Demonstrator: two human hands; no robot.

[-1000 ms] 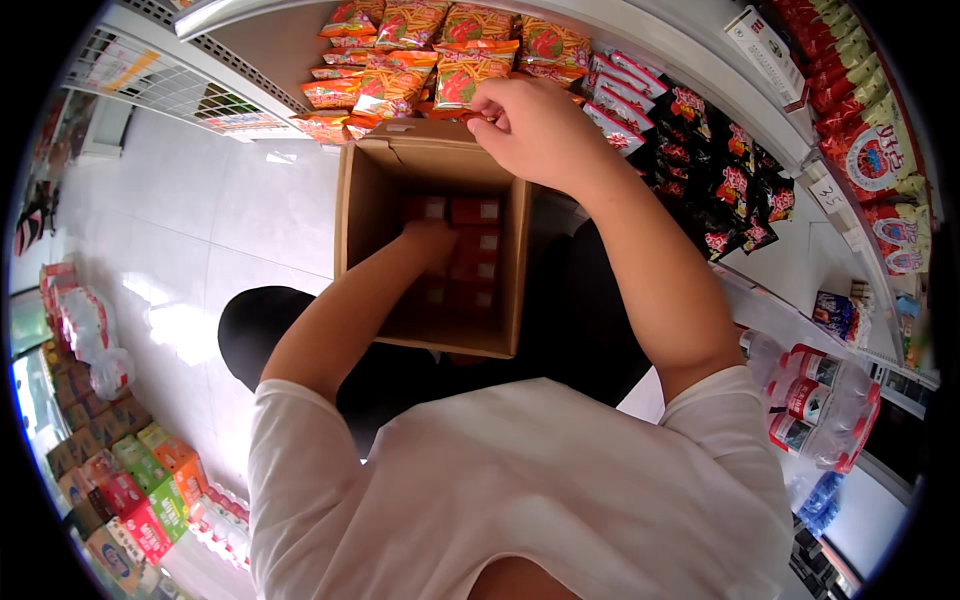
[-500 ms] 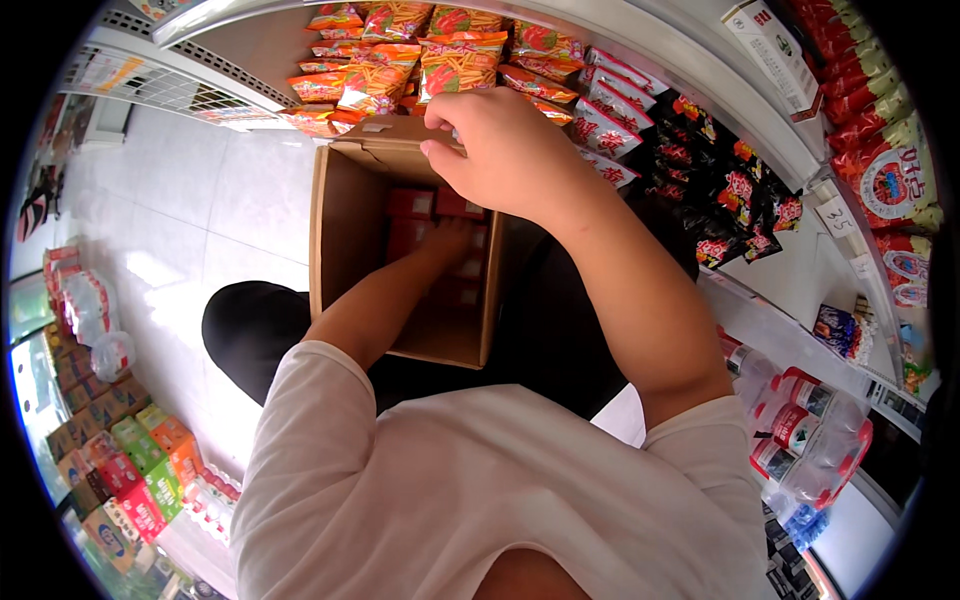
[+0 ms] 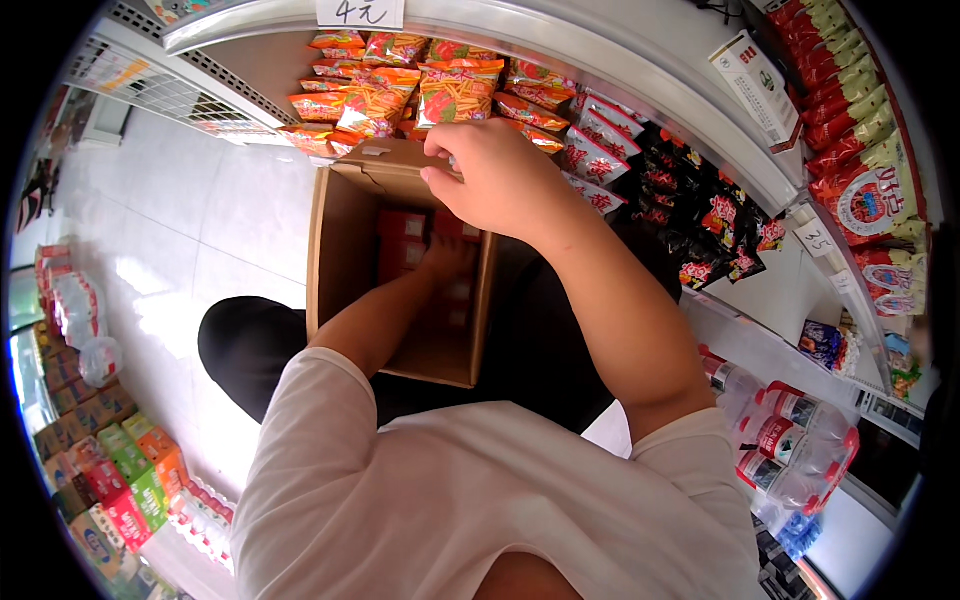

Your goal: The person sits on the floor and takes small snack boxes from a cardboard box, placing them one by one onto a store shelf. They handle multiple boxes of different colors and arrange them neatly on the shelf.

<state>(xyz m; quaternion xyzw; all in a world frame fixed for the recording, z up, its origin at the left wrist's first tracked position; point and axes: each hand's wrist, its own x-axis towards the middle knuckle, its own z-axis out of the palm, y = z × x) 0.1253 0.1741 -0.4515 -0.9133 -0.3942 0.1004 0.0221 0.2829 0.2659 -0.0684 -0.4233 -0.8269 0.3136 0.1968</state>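
Note:
A tall open cardboard box (image 3: 320,270) stands in front of me between my dark-trousered legs. Deep inside are several small red boxes (image 3: 402,224), packed side by side. My left hand (image 3: 450,258) reaches down among them; shadow blurs its fingers, so I cannot make out whether it grips one. At the far right corner of the cardboard box, my right hand (image 3: 500,180) has its fingers and thumb curled round the raised far flap (image 3: 385,152). A small pale bit shows between thumb and forefinger.
Shelves ahead hold orange snack bags (image 3: 460,92), white-and-red packets (image 3: 600,155) and black packets (image 3: 725,212). A metal shelf edge (image 3: 560,35) curves above them. Bottled drinks (image 3: 790,440) stand at right. Coloured cartons (image 3: 130,480) line the left, beyond the pale tiled floor (image 3: 200,200).
The whole view has shifted slightly, so the shelves and box sit lower in it and a white price card shows at the top. Both hands keep nearly the same places at the box.

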